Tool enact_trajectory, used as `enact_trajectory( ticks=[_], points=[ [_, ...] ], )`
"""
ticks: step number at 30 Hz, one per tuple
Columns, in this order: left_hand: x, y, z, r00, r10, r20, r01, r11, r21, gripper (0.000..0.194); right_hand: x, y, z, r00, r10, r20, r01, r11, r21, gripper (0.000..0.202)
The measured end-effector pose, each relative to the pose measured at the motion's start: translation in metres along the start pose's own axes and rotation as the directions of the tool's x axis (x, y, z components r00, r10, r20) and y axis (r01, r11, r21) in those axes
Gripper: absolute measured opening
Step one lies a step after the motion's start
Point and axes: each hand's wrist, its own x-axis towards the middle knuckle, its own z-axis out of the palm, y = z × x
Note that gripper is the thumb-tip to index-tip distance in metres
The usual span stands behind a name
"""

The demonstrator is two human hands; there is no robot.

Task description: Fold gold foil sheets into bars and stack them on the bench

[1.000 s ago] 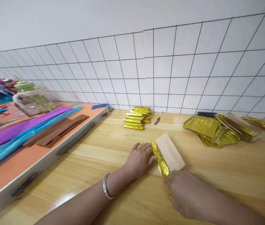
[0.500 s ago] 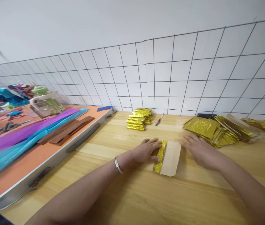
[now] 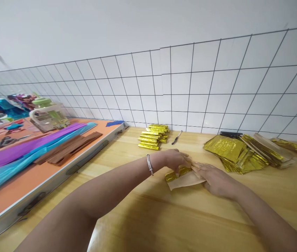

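Note:
A sheet of gold foil paper (image 3: 186,181), with a plain beige back and a folded gold strip along one edge, lies slanted on the wooden table under both hands. My left hand (image 3: 177,161) reaches over its far side, fingers on the folded gold strip and thumb on the near side. On the right end of the sheet, my right hand (image 3: 214,179) has its fingers over the paper, with the thumb close to the near edge. The fingertips of the two hands meet at the fold and partly hide it.
Folded gold strips (image 3: 153,136) are piled near the wall, beside a pen (image 3: 177,137). Flat gold foil sheets (image 3: 227,147) lie heaped at the right. The orange-topped table (image 3: 67,175) on the left bears purple, blue and brown paper, scissors (image 3: 5,141) and a green-lidded bottle (image 3: 43,102).
The sheet has turned from nearly upright in view to slanted. My left hand has moved right to its far side, and my right hand has come down and left onto its right end.

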Motion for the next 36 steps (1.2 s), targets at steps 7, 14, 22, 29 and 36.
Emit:
enact_trajectory(
  ticks=[7, 14, 22, 29, 36],
  points=[
    [-0.038, 0.029, 0.016, 0.983, -0.132, -0.129, 0.129, 0.991, -0.033, 0.047, 0.002, 0.001, -0.001, 1.000, 0.014, 0.016, -0.014, 0.998, 0.056, 0.073],
    [-0.104, 0.051, 0.049, 0.944, -0.240, -0.226, 0.238, 0.971, -0.036, 0.053, 0.002, -0.004, -0.005, 1.000, 0.018, 0.019, -0.019, 0.997, 0.076, 0.073],
    [-0.100, 0.090, 0.039, 0.843, -0.426, -0.329, 0.417, 0.903, -0.101, 0.061, 0.002, -0.006, 0.004, 0.999, 0.044, -0.005, -0.044, 0.996, 0.073, 0.071],
    [-0.082, 0.109, 0.048, 0.814, -0.460, -0.354, 0.431, 0.888, -0.162, 0.028, 0.003, -0.008, 0.014, 0.998, 0.064, -0.012, -0.064, 0.998, 0.026, 0.072],
    [-0.089, 0.111, 0.052, 0.798, -0.473, -0.373, 0.441, 0.881, -0.173, 0.025, 0.002, 0.003, 0.005, 0.998, 0.054, 0.018, -0.056, 0.986, 0.160, 0.068]
  ],
)
